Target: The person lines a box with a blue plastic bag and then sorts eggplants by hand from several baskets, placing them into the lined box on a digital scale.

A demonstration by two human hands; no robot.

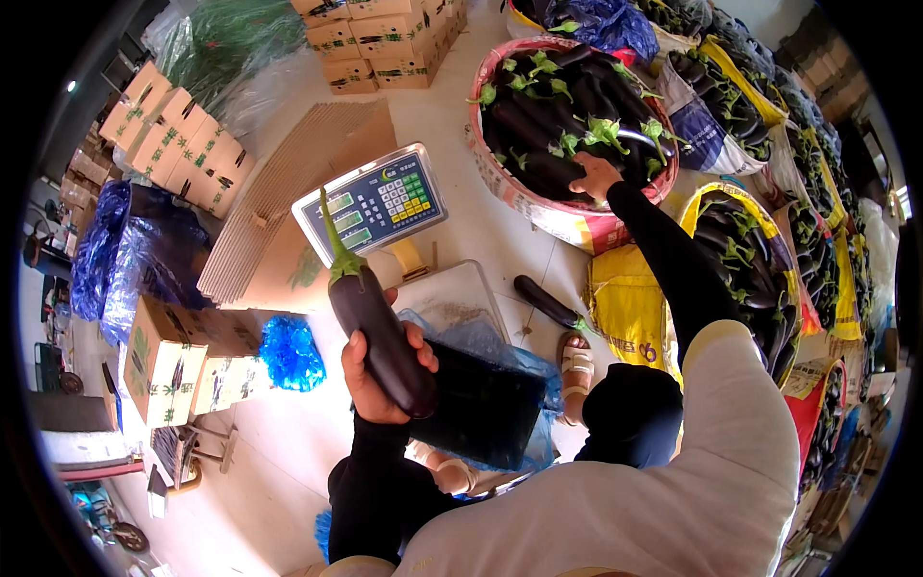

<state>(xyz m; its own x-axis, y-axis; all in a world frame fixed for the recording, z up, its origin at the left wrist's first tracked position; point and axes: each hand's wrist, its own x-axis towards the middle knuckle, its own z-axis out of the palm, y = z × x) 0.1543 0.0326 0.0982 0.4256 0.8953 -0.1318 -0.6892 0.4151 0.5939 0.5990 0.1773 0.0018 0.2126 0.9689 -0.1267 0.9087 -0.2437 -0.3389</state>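
An eggplant [382, 335] with a long green stem is gripped in my left hand [375, 382], held upright before the keypad display of a digital scale [371, 198]. My right hand [597, 175] reaches into a large round woven-plastic container [533, 209] heaped with eggplants [530, 119]; its fingers rest on an eggplant, and whether they close around it I cannot tell. Below my left hand, on the scale's platform [461, 288], lies a dark container or surface [479, 404] wrapped in blue plastic film [541, 368]. A single eggplant [546, 299] lies on the floor.
Open sacks of eggplants [743, 274] line the right side. A folded yellow sack [631, 303] lies near my feet. Flattened cardboard [288, 195] stands left of the scale, with printed cartons [191, 148] behind. A blue plastic bundle [292, 353] sits beside open cartons [166, 368].
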